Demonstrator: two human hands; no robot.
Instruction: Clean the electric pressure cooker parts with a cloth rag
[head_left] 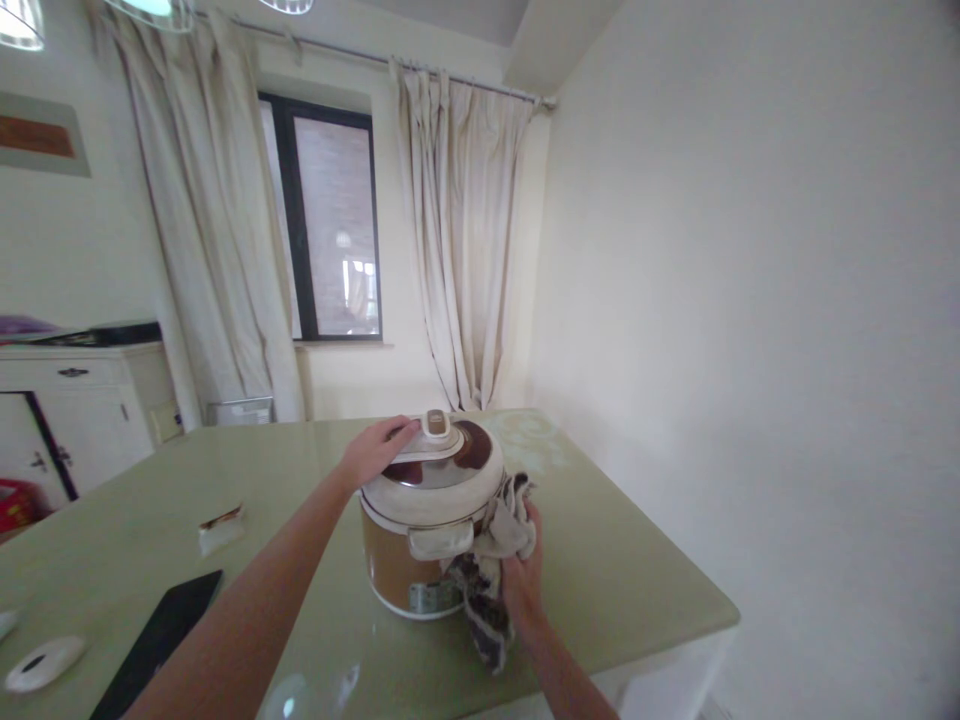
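Observation:
A brown and cream rice cooker (420, 560) stands on the pale green table (622, 570). My left hand (375, 450) rests flat on the left of its lid (439, 470), fingers stretched toward the lid handle. My right hand (523, 580) is closed on a crumpled grey and white cloth (495, 560) and presses it against the cooker's right side, just under the lid rim.
A black flat device (161, 635), a white oval object (45, 662) and a small folded white thing (221, 528) lie on the table's left part. A white cabinet (82, 410) stands at the left. Curtains and a window are behind; a bare wall is at right.

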